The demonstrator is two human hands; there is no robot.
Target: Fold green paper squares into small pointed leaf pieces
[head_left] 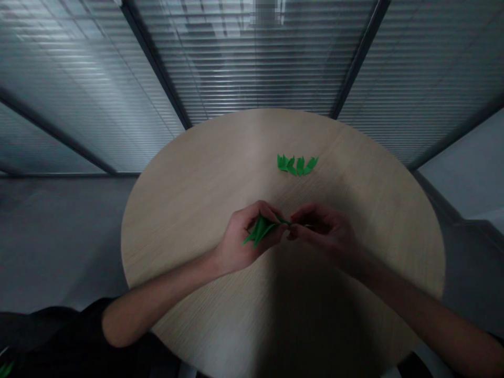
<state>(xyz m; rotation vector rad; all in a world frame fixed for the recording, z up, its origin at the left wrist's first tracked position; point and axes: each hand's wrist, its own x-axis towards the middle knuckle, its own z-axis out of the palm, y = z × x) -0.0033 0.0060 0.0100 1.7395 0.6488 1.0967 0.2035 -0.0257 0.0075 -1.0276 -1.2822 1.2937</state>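
My left hand [244,236] is closed around a cluster of folded green paper pieces [260,230] above the middle of a round wooden table [197,210]. My right hand [321,228] meets it from the right, its fingertips pinched on the tip of the same green cluster. Farther back on the table lies a small row of several loose folded green paper pieces [296,164], untouched by either hand.
Glass walls with horizontal blinds [268,58] and dark frames stand behind the table. Grey floor [59,236] lies to the left. A bit of green paper [6,367] shows at the bottom left corner, near my dark clothing.
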